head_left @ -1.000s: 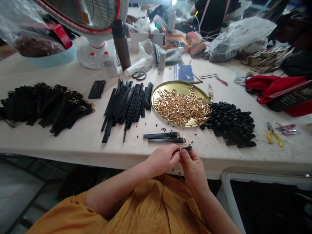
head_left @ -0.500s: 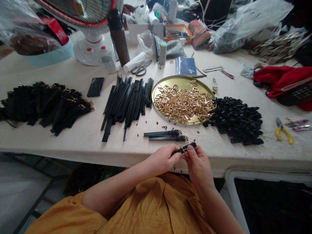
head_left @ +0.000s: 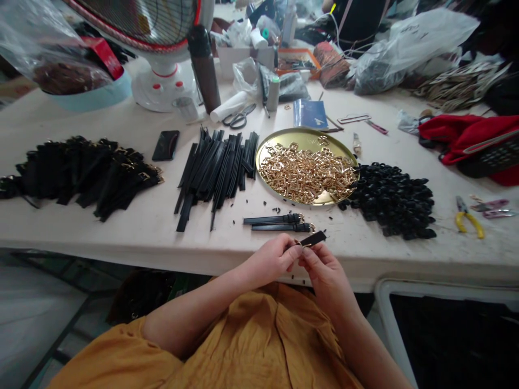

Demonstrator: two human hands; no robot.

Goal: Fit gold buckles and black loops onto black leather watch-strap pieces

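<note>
Between my two hands, just over the table's front edge, is a short black strap [head_left: 314, 238] with a gold buckle [head_left: 305, 245] on it. My left hand [head_left: 276, 259] is closed on the strap at the buckle's left side. My right hand [head_left: 326, 273] pinches close to the buckle from the right, and its fingertips partly hide what they press. Beyond the hands lie two black straps with gold buckles [head_left: 275, 219], side by side. A round gold tray [head_left: 265, 141] heaped with gold buckles [head_left: 308, 172] stands behind them. Unbuckled black strips [head_left: 213, 170] lie in a pile left of the tray.
Black loops [head_left: 393, 200] are heaped right of the tray, with yellow-handled pliers [head_left: 468, 219] farther right. Buckled straps [head_left: 85, 170] are piled at far left beside a phone [head_left: 166, 145]. Scissors [head_left: 238, 117], a fan [head_left: 162, 81] and a blue booklet [head_left: 310, 114] stand or lie behind.
The strap's end now shows flatter above my right fingers. My right fingertips have moved left and down to the buckle. The view has shifted slightly.
</note>
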